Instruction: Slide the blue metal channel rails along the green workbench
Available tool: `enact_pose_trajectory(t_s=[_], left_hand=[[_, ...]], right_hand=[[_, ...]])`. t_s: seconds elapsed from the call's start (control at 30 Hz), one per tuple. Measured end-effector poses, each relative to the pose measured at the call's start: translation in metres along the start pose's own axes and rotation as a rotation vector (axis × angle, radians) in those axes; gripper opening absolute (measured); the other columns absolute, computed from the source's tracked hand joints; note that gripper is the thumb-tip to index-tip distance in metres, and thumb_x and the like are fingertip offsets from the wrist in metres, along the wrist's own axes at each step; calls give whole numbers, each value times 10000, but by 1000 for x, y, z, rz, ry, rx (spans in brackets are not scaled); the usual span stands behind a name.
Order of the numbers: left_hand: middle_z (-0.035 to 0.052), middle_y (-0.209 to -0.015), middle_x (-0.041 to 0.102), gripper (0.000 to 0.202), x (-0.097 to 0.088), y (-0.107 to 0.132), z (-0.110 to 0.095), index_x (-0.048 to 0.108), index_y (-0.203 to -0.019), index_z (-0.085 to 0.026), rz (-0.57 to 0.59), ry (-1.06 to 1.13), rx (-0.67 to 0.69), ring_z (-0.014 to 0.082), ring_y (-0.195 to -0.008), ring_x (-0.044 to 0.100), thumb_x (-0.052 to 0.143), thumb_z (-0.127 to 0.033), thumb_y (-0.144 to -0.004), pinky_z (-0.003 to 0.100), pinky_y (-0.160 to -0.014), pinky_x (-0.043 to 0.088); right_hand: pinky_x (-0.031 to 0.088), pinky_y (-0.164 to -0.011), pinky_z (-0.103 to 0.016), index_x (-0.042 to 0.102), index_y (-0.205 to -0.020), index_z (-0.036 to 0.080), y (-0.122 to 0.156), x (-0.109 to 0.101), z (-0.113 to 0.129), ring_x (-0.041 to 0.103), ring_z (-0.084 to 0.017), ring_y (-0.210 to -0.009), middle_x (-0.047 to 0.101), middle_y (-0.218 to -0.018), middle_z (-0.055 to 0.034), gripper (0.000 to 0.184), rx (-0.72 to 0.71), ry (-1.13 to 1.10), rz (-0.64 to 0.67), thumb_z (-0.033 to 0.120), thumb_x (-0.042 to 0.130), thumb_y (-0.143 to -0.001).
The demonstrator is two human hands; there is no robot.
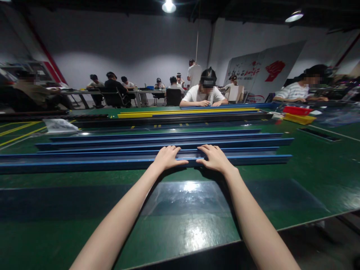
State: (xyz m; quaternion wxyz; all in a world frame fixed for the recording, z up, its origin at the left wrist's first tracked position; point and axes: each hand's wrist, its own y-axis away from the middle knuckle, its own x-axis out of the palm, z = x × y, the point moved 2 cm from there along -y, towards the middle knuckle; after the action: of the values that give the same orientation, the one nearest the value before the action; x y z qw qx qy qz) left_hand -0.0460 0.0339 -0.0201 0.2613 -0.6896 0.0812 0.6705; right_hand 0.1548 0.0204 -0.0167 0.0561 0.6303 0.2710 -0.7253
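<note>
Several long blue rails lie side by side across the green table (309, 165). The nearest blue rail (84, 165) runs left to right in front of me. My left hand (168, 157) rests on top of it with the fingers curled over its far edge and the thumb along the near side. My right hand (214, 156) grips the same rail a little to the right in the same way. Both arms reach straight out from the near table edge.
Behind the blue rails lie dark rails (168, 120) and yellow rails (185, 112). A red tray (297, 110) and a yellow tray (299, 119) stand at the far right, a white bag (59, 126) at the left. Other people sit at tables beyond.
</note>
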Motion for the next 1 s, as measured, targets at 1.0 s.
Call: enact_pose_trajectory(t_s=[1.0], left_hand=[[99, -1242, 489, 742, -22, 13, 36, 447, -1253, -182, 97, 91, 68, 251, -1125, 445, 469, -671, -696, 327, -942, 314]], right_hand=[[277, -890, -367, 552, -1122, 156, 5, 4, -21, 528, -244, -1018, 596, -1124, -130, 593, 31, 152, -31, 608, 417, -762]])
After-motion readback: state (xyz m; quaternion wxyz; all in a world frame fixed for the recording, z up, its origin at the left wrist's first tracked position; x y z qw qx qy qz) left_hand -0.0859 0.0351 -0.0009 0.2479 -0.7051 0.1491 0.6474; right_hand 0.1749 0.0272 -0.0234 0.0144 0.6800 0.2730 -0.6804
